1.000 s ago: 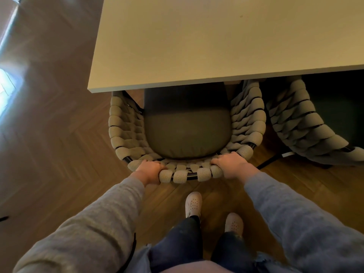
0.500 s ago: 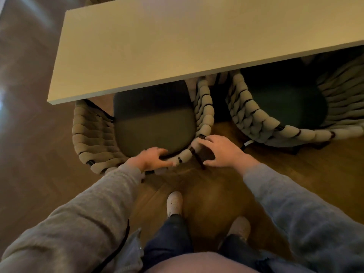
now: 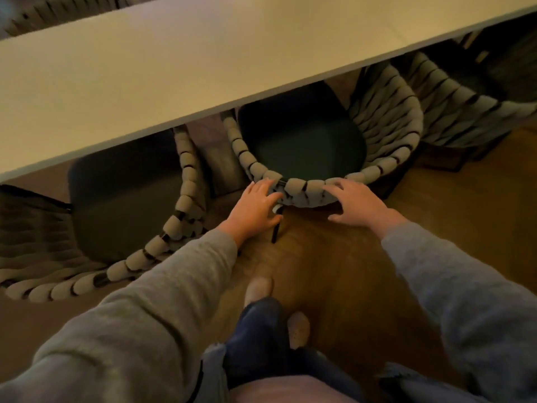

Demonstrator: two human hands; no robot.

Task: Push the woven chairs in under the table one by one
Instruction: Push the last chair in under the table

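A pale table (image 3: pixel 145 68) runs across the top of the view. Under its near edge stand three woven chairs with thick grey rope backs and dark seat cushions. The middle chair (image 3: pixel 386 132) is right ahead of me. My left hand (image 3: pixel 255 206) rests with fingers spread against the left end of its curved back rim. My right hand (image 3: pixel 359 203) lies with fingers apart on the same rim, further right. The left chair (image 3: pixel 186 187) sits partly under the table, at my left sleeve. A third chair (image 3: pixel 465 112) shows at the far right.
Wooden floor (image 3: pixel 348 271) lies between me and the chairs. My feet in light shoes (image 3: pixel 258 287) stand just behind the middle chair. A thin black chair leg (image 3: pixel 276 231) reaches the floor below my left hand. More woven chair backs show beyond the table, top left.
Both hands have left the left chair's back and moved right onto the middle chair's back rim. The view has shifted right, so the left chair now sits at the lower left.
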